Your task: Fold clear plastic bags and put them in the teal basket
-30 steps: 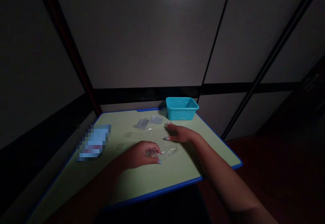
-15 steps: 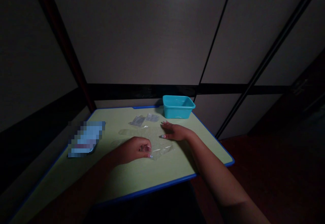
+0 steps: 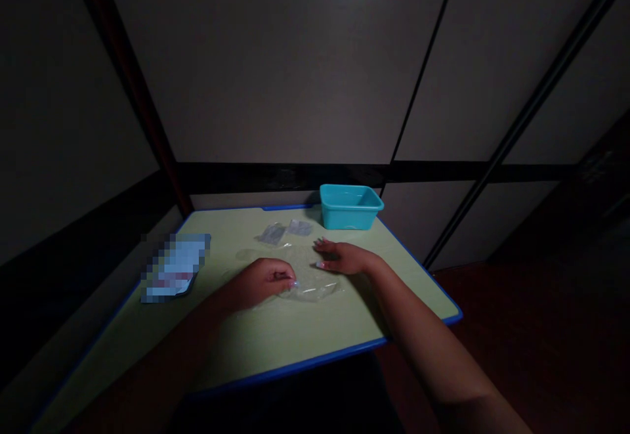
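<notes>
A thin, crinkled sheet of clear plastic film (image 3: 306, 270) lies on the table, with a rounded lobe stretching out at its left. My left hand (image 3: 263, 281) is over its near left part, fingers curled and thumb tip pressed to the index finger, pinching the film. My right hand (image 3: 344, 258) rests at the film's right side with its fingers apart, thumb and fingertips at the plastic. Just beyond the film are two small greyish flat packets in clear wrapping, a left one (image 3: 272, 234) and a right one (image 3: 300, 227).
A turquoise plastic basket (image 3: 350, 216) stands at the table's back right. A phone-like flat device (image 3: 177, 266), its screen blurred out, lies at the left. The pale green table (image 3: 295, 342) has a blue edge, and cabinet panels (image 3: 275, 79) rise behind it.
The view has swung slightly left, so everything sits a little further right. My left thumb and fingers have come closer together, and the film's near edge has shifted slightly. My right hand stays put.
</notes>
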`<state>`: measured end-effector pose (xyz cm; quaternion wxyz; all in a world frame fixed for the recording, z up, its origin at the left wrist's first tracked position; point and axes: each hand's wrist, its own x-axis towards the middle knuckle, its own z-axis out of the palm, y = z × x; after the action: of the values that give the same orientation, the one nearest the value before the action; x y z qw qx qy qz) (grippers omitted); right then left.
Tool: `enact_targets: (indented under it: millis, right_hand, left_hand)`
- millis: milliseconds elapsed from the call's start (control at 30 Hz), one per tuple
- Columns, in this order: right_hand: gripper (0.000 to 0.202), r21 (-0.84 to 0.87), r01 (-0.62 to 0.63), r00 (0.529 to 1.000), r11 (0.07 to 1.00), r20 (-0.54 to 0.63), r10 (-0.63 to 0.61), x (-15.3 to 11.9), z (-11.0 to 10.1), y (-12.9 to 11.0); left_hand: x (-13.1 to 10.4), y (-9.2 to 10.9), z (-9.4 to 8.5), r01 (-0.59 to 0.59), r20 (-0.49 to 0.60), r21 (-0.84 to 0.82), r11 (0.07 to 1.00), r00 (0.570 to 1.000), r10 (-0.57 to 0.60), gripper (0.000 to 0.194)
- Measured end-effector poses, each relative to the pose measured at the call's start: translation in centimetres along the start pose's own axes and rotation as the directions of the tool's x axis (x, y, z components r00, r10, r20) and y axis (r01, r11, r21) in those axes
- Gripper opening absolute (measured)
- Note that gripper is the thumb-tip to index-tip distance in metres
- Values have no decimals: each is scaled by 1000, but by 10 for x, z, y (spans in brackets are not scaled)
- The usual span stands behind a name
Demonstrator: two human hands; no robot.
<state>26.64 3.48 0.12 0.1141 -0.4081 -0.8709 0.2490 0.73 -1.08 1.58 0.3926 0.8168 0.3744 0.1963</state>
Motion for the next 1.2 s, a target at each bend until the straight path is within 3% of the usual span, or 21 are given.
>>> enact_targets:
  millis: [300,600,767,933,1200]
  right_hand:
    - [72,43,16,999,999,-46,-14,-2,-1,-9]
    - [45,74,85,979,994,-191,-70,3,2,-20]
    - [48,206,28,997,978,-79,-12,-1,-5,-23]
    - [44,418,3,992,908,110,-54,-4,-5,-24]
    - [36,418,-54,973,907,225,-46,-4,-6,-24]
  left_hand:
    - [1,1,-4,-17,-60,13,1000,998,17,22]
    - [4,-11,-7,61,-159,-14,998,985,-62,26]
    - [5,-15,-7,99,-161,-74,992,981,-110,25]
    - [6,-20,-5,174,-150,-83,981,971,-185,26]
    - [6,-18,-5,198,-152,-66,978,967,-206,26]
